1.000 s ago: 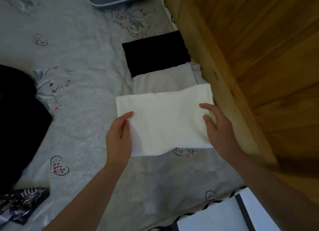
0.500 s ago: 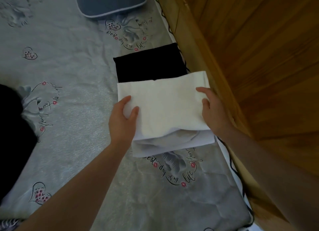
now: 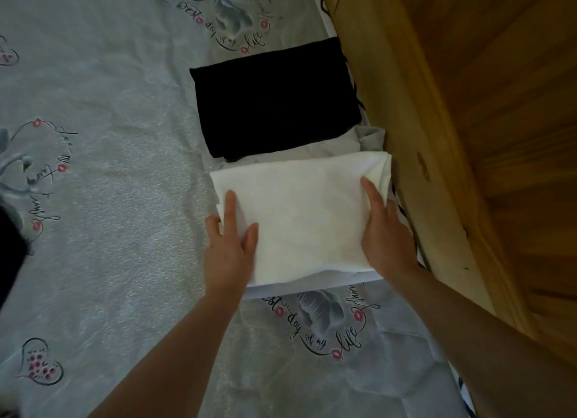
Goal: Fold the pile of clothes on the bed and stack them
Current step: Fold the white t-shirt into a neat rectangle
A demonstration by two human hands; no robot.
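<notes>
The white cloth (image 3: 306,218), folded to a flat rectangle, lies on the bed sheet (image 3: 109,199) between the two hands, with a further white layer showing under its near edge; the left hand (image 3: 229,246) rests on its left side, fingers straight and a little spread, thumb on top, the lower fingertips hidden at the cloth's edge; the right hand (image 3: 387,233) lies along its right side, fingers straight and close together, pressing rather than gripping. The step in hand looks like setting this folded piece down on the stack and smoothing it; the next move probably calls for lifting both hands off without dragging the top layer, then reaching for another garment. Just beyond the fingertips sits a folded black cloth (image 3: 274,96), near the white one but apart from it, a strip of grey fabric between them. Outside the right hand the wooden bed frame (image 3: 415,136) runs close, leaving little room there; outside the left hand the sheet lies open and wide; a dark garment (image 3: 9,249) shows at the far left edge.
</notes>
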